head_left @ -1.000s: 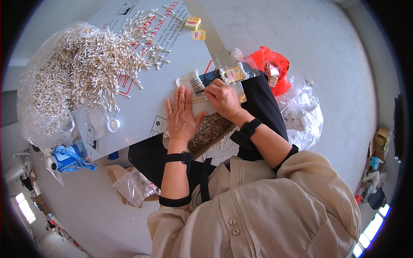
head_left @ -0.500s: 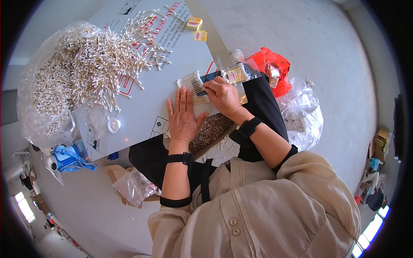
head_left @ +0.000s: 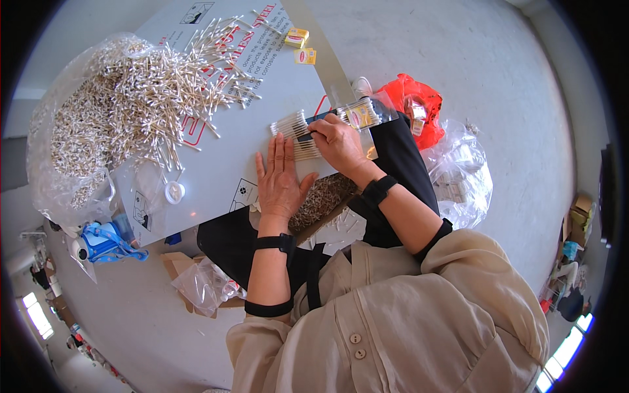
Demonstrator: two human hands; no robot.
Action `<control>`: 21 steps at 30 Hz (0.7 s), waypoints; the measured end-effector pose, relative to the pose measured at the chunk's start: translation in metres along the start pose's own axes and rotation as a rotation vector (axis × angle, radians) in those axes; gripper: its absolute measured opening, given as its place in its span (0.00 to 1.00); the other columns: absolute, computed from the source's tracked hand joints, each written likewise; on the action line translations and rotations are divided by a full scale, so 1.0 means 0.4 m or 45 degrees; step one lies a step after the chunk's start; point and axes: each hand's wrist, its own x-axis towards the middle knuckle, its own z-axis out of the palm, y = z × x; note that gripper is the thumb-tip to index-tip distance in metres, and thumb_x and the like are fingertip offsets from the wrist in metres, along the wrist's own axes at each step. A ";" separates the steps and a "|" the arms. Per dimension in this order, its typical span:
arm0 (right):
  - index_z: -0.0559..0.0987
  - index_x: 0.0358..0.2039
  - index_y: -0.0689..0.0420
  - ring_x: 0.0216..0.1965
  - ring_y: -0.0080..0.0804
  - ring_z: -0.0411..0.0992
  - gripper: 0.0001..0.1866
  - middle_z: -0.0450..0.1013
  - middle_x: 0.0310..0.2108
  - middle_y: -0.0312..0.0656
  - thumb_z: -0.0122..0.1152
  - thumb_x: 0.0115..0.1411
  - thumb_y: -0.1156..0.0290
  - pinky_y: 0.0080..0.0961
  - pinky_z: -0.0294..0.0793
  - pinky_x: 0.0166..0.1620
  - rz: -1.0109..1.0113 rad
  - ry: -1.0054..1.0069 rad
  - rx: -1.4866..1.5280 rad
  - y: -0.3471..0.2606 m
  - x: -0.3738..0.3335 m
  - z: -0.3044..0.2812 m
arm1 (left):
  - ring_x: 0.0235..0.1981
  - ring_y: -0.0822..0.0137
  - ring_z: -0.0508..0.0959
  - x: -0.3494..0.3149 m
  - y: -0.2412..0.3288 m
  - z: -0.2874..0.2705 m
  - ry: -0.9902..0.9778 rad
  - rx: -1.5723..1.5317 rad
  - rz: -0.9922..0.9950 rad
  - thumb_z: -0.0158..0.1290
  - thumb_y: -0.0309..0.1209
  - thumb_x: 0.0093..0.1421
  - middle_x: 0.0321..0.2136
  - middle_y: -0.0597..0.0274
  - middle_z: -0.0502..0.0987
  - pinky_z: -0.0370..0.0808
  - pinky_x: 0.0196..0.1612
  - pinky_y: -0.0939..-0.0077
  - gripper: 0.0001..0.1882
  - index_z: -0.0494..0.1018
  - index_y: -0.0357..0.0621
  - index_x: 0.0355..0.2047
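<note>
Side by side on the grey tabletop (head_left: 223, 150) lies a row of cotton swabs (head_left: 288, 125). My left hand (head_left: 280, 173) rests flat with fingers stretched, its fingertips against the near side of that row. At the row's right end, my right hand (head_left: 339, 145) is closed in a pinch; whatever its fingertips hold is hidden. A dark strip (head_left: 321, 119) shows behind the right fingers. Just right of them, a clear pack of cotton swabs with a yellow label (head_left: 360, 115) sits at the table's edge.
At the left, a large heap of loose cotton swabs (head_left: 151, 92) spills from a clear bag (head_left: 40, 150). Two small yellow boxes (head_left: 301, 46) lie farther back. A round white cap (head_left: 174, 192) is near the left edge. A swab-filled box (head_left: 321, 203) sits below; a red bag (head_left: 419, 98) is at right.
</note>
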 end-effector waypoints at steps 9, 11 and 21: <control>0.82 0.34 0.52 0.33 0.46 0.76 0.06 0.74 0.31 0.42 0.59 0.57 0.69 0.40 0.76 0.36 0.022 -0.016 -0.062 0.001 0.000 0.001 | 0.72 0.57 0.47 0.001 0.001 -0.002 -0.009 -0.006 -0.006 0.49 0.59 0.60 0.71 0.54 0.49 0.39 0.71 0.49 0.48 0.48 0.42 0.70; 0.82 0.32 0.55 0.31 0.45 0.75 0.04 0.72 0.28 0.42 0.61 0.56 0.71 0.37 0.75 0.34 -0.012 -0.035 -0.037 0.006 -0.003 0.000 | 0.72 0.57 0.47 0.001 0.001 0.000 0.000 -0.020 -0.004 0.52 0.57 0.59 0.71 0.54 0.49 0.40 0.71 0.48 0.48 0.49 0.42 0.69; 0.82 0.32 0.54 0.32 0.48 0.76 0.06 0.74 0.30 0.43 0.59 0.57 0.69 0.41 0.76 0.36 -0.036 0.082 0.057 0.002 0.028 0.009 | 0.72 0.57 0.46 0.001 0.002 -0.003 -0.012 -0.008 -0.003 0.51 0.57 0.59 0.71 0.54 0.48 0.39 0.71 0.49 0.48 0.48 0.41 0.70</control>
